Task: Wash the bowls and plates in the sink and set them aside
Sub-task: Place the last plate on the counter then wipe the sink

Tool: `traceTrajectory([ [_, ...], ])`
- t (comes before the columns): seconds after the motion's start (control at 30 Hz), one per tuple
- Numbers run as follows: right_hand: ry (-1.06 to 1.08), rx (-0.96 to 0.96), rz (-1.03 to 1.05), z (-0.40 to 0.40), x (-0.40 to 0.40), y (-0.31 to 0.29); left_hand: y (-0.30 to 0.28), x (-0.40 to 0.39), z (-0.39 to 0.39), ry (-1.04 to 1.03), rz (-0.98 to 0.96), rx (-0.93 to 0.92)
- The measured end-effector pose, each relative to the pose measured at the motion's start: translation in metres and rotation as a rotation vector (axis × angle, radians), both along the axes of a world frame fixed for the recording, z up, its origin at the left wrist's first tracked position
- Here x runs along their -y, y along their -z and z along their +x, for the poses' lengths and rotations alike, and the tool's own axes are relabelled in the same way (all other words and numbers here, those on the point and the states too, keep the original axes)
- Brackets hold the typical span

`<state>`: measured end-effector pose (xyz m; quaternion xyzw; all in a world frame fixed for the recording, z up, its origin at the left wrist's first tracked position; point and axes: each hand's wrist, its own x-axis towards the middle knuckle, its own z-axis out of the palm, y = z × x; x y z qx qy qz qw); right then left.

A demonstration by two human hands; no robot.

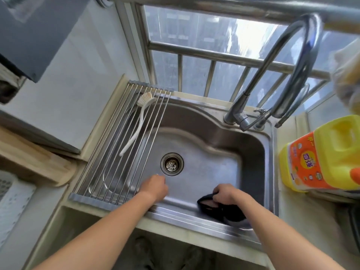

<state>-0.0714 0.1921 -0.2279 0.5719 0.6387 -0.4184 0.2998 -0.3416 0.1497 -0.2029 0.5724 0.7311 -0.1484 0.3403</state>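
Head view looks steeply down into a stainless steel sink (251,152) set below a barred window. Both bare forearms reach in from the near edge. The right hand (227,194) is closed around a dark bowl (216,210) that sits tilted at the sink's near right corner, against the front wall, with its pale inside partly showing; blur hides how the fingers lie on its rim. The left hand (154,187) is curled into a loose fist just near the drain (172,164), beside the right edge of the roll-up rack (109,162), and I cannot tell whether it holds anything. That rack of metal rods spans the sink's left side, and a white dish brush (139,121) lies across it, bristles toward the window. A tall curved faucet (292,61) rises from the far right rim. On the counter to the right stands a yellow detergent jug (329,154) with an orange label. A wooden board (33,160) lies on the left.
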Motion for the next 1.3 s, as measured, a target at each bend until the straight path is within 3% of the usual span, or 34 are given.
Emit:
traceTrajectory([
  [0.1,0.351,-0.174,0.358,0.019,-0.015,0.006,0.018,-0.009,0.001,-0.060,0.105,-0.113],
  [0.17,0.454,-0.238,0.561,0.016,-0.025,0.015,0.030,-0.010,0.000,-0.119,0.066,-0.141],
  [0.27,0.479,-0.226,0.558,-0.003,-0.034,0.047,0.046,-0.010,-0.001,-0.194,-0.047,-0.151],
  [0.4,0.310,-0.089,0.509,-0.047,-0.052,0.085,0.063,-0.007,-0.002,-0.191,-0.163,-0.157],
  [0.5,0.237,-0.150,0.546,-0.088,-0.072,0.093,0.074,0.000,-0.005,-0.157,-0.265,-0.152],
  [0.67,-0.005,-0.314,0.629,-0.113,-0.059,0.102,0.077,0.004,-0.007,-0.146,-0.249,-0.157],
  [0.77,-0.209,-0.325,0.538,-0.117,-0.032,0.100,0.069,0.001,-0.006,-0.128,-0.231,-0.168],
  [0.87,-0.165,-0.286,0.455,-0.116,-0.024,0.090,0.051,-0.010,-0.001,-0.062,-0.117,-0.166],
  [1.03,-0.054,-0.185,0.238,-0.087,-0.040,0.056,0.009,-0.036,0.002,0.255,0.338,0.043],
  [1.13,0.118,-0.156,0.355,-0.063,-0.053,0.037,-0.025,-0.067,-0.003,0.292,0.685,0.072],
  [1.3,0.263,-0.133,0.614,-0.062,-0.104,0.028,-0.053,-0.113,-0.044,0.086,0.719,-0.004],
])
